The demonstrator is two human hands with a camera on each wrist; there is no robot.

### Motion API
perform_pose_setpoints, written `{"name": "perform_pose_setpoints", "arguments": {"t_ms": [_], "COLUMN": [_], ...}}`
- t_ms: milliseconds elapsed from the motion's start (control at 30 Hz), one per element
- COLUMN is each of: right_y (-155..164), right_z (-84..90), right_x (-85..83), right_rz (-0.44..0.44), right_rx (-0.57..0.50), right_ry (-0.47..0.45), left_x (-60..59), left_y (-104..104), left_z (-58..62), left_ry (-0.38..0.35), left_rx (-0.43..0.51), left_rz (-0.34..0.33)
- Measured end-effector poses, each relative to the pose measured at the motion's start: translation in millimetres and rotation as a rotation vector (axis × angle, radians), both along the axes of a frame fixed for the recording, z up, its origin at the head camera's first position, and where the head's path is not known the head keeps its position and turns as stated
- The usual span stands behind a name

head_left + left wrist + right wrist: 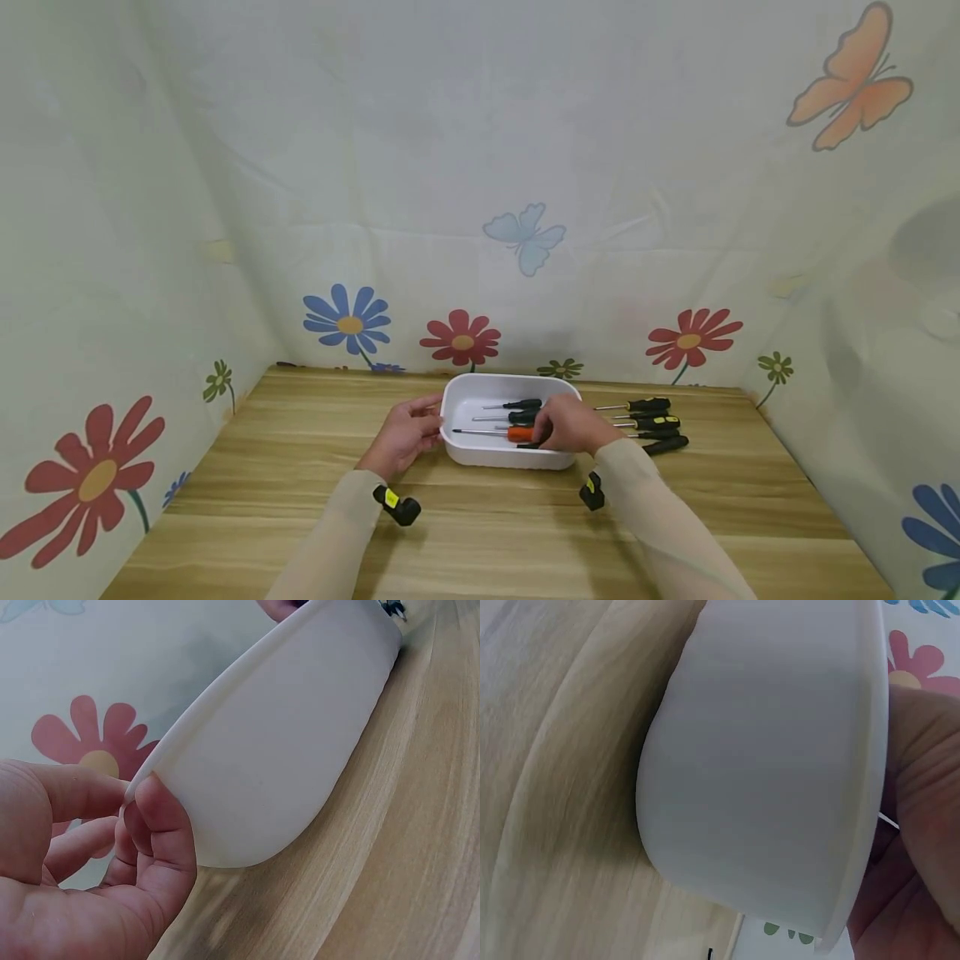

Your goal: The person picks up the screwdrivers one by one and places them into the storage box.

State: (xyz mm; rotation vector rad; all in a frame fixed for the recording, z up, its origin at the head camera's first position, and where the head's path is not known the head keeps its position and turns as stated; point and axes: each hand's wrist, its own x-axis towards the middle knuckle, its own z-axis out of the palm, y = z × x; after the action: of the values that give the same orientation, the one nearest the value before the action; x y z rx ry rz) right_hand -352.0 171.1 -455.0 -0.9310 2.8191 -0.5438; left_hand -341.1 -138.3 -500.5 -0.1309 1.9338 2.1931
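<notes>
A white tray (495, 457) stands on the table with several screwdrivers inside. Its left rim is pinched between the thumb and fingers of my left hand (405, 433); the left wrist view shows the white wall (262, 742) beside the pinching fingers. My right hand (572, 422) reaches over the right rim into the tray, its fingers curled at the handle end of an orange-handled screwdriver (519, 434). That screwdriver's shaft points left. Nearby in the tray lie a dark-handled screwdriver (522, 416) and a smaller black-handled one (527, 404). In the right wrist view the tray wall hides the fingertips.
Several screwdrivers with black and yellow handles (656, 422) lie on the wooden table (480, 533) just right of the tray, close to my right wrist. A flowered cloth (480, 167) hangs behind the table and along both sides.
</notes>
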Motion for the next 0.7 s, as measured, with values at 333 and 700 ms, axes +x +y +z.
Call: {"name": "perform_pose_setpoints", "arguments": {"t_ms": [333,700], "right_y": [-6.6,-8.9], "right_z": [4.6,4.6], "right_x": [-1.9,-3.6], "right_rz": [-0.011,-0.001], "right_rx": [0.069,0.095], "right_ry": [-0.034,-0.029], "left_x": [-1.0,-0.4], "left_y": [-0.7,0.5], "left_z": [-3.0,-1.4], "left_ry": [0.012,0.010], "left_rx": [-0.003,-0.010], "left_rz": [0.008,0.006]}}
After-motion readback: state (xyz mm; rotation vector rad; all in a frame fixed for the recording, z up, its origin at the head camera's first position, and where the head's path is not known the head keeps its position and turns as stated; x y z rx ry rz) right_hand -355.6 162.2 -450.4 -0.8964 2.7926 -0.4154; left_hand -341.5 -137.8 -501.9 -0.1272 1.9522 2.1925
